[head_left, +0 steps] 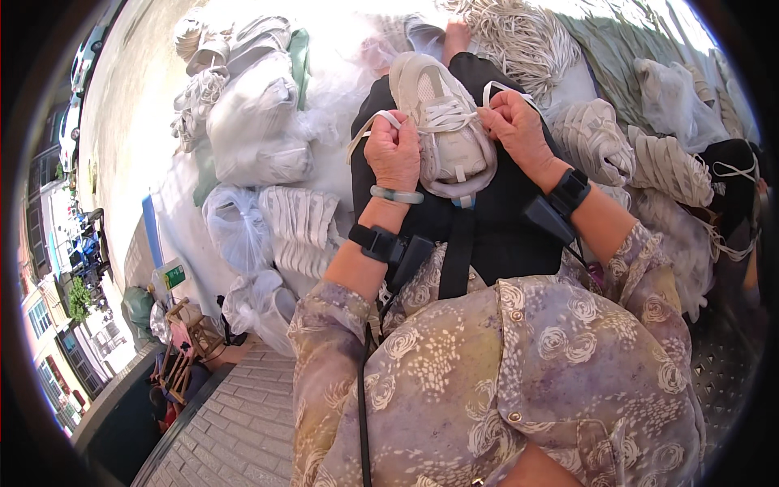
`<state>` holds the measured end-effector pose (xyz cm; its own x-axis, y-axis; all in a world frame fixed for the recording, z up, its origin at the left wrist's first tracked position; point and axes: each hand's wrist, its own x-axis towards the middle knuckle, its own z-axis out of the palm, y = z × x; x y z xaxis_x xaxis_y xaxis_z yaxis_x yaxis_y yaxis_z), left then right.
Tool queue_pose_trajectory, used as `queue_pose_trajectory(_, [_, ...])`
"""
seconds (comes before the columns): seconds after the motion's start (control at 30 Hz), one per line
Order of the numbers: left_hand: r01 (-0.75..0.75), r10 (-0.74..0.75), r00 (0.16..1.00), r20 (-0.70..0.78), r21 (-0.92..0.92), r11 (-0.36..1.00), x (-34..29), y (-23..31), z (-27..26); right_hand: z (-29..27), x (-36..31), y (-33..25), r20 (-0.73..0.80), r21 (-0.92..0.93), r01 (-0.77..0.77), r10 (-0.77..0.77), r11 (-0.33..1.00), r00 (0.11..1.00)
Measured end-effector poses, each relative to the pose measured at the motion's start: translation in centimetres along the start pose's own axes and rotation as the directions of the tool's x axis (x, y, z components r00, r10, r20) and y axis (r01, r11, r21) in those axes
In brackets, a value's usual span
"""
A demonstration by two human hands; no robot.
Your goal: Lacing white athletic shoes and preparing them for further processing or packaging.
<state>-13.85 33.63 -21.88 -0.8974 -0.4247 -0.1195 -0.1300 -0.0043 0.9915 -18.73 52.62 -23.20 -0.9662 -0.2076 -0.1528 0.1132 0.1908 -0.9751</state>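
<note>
A cream-coloured sneaker [456, 156] rests on my black-clad lap, its opening toward me and its toe pointing away. Its pale shoelace [445, 112] crosses the tongue in several rows. My left hand [394, 154] is closed at the shoe's left side, pinching one lace end, which loops out past the fingers. On the other side my right hand [514, 128] pinches the lace close to the eyelets, and a loop of it stands above the knuckles. Both hands are at the height of the lacing.
Stacked pale shoe parts [300, 223] and filled clear plastic bags [260, 146] lie to the left. A heap of loose laces [523, 40] is at the far right, with more stacked shoe pieces [588, 138] beside my right arm. A wooden chair [182, 345] stands at the lower left.
</note>
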Motion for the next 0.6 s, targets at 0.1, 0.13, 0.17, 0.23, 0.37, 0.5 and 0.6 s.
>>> queue_pose_trajectory(0.1, [-0.085,0.087,0.996,-0.009,0.125,0.988,0.3,-0.9,-0.3,0.0,-0.3,-0.2,0.005,-0.001,0.017,-0.017,1.0,1.0])
queue_pose_trajectory(0.13, [-0.175,0.175,0.984,0.018,0.213,0.961,0.1,-0.7,-0.1,0.0,-0.4,-0.2,0.011,0.007,0.019,-0.019,1.0,1.0])
queue_pose_trajectory(0.17, [-0.262,0.258,0.965,0.053,0.296,0.918,0.0,-0.5,0.0,-0.1,-0.4,-0.2,0.011,0.009,0.018,-0.019,1.0,1.0])
queue_pose_trajectory(0.23, [-0.329,0.316,0.944,0.092,0.337,0.882,-0.1,-0.5,0.2,-0.1,-0.5,-0.2,0.001,0.073,-0.001,0.001,0.997,1.0])
queue_pose_trajectory(0.37, [-0.153,0.125,0.987,0.098,0.372,0.916,0.6,-0.6,-0.7,-0.2,-1.1,-1.0,-0.014,0.03,0.032,-0.032,0.999,0.999])
queue_pose_trajectory(0.5, [-0.092,0.078,0.996,0.047,0.496,0.863,-0.7,2.4,-1.0,-0.1,-1.3,-3.5,0.068,-0.315,0.442,-0.445,0.84,0.893])
queue_pose_trajectory(0.6, [-0.303,0.238,0.953,0.189,0.615,0.728,-2.1,3.2,-1.0,1.1,-1.5,-4.3,0.226,-0.446,0.593,-0.557,0.67,0.799])
